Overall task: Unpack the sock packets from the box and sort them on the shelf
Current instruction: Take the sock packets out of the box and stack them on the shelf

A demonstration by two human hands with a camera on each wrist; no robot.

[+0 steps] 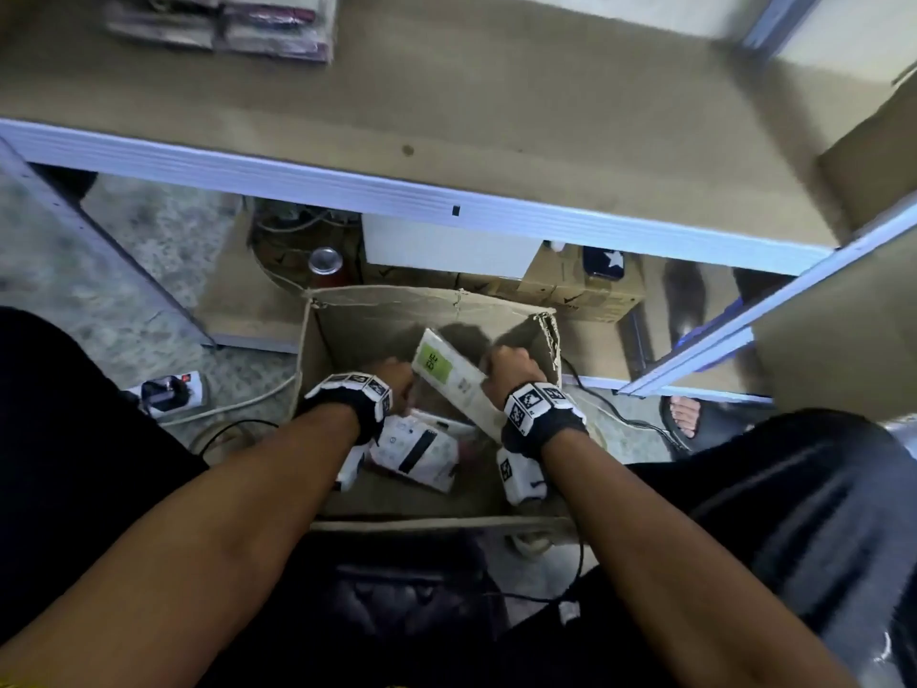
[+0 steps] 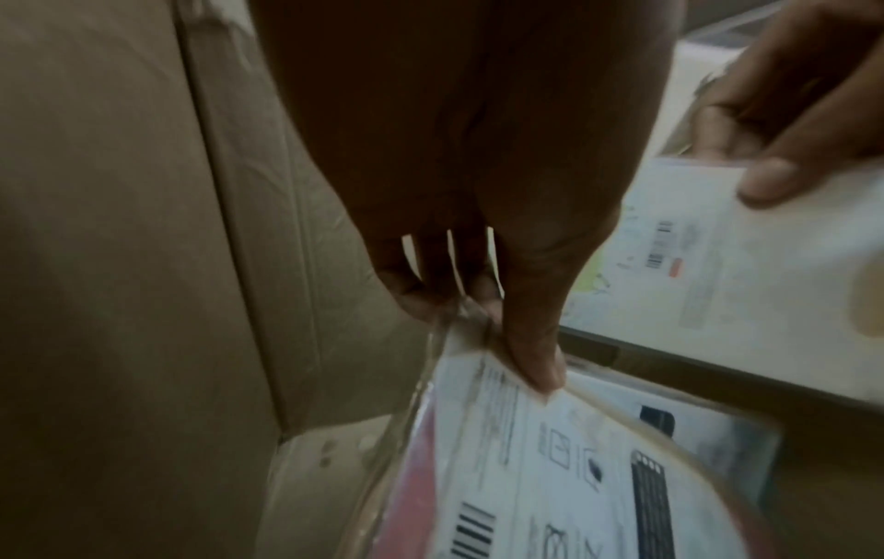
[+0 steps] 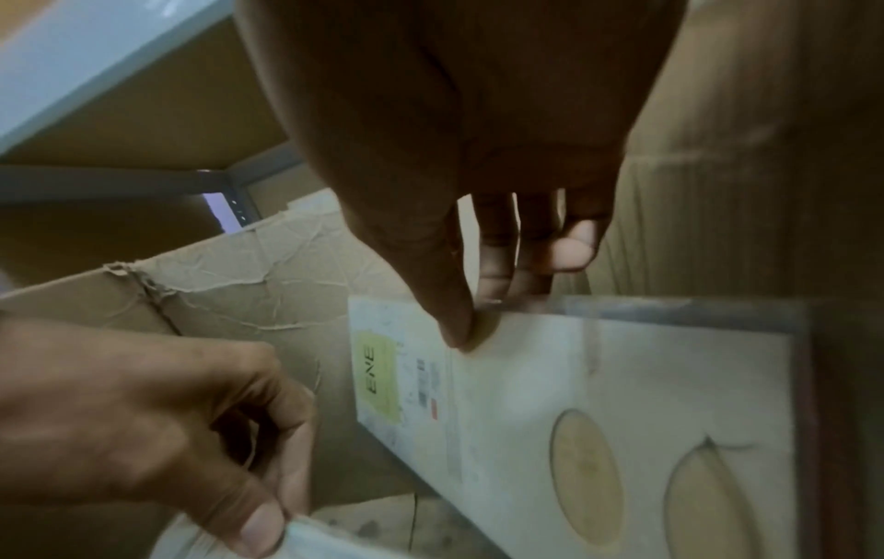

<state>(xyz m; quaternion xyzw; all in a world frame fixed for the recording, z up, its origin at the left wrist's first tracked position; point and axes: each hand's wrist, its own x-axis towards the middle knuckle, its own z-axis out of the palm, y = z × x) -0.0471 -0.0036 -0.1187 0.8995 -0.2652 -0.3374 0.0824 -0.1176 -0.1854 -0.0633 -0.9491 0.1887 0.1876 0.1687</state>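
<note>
Now both hands are down in the cardboard box [image 1: 317, 340]: left hand [image 1: 392, 384] pinches a barcode-labelled packet [image 2: 550, 472], right hand [image 1: 506, 372] grips a green-labelled packet [image 1: 449, 377].

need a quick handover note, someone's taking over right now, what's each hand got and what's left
Left hand: pinches the edge of a clear-wrapped sock packet low in the box.
Right hand: grips the packet with the green label, tilted up inside the box.
Another packet lies on the box floor.
Done: a few packets are stacked at the back of the shelf.
Left: lift out both held packets, shelve and sort them, then the rest.
</note>
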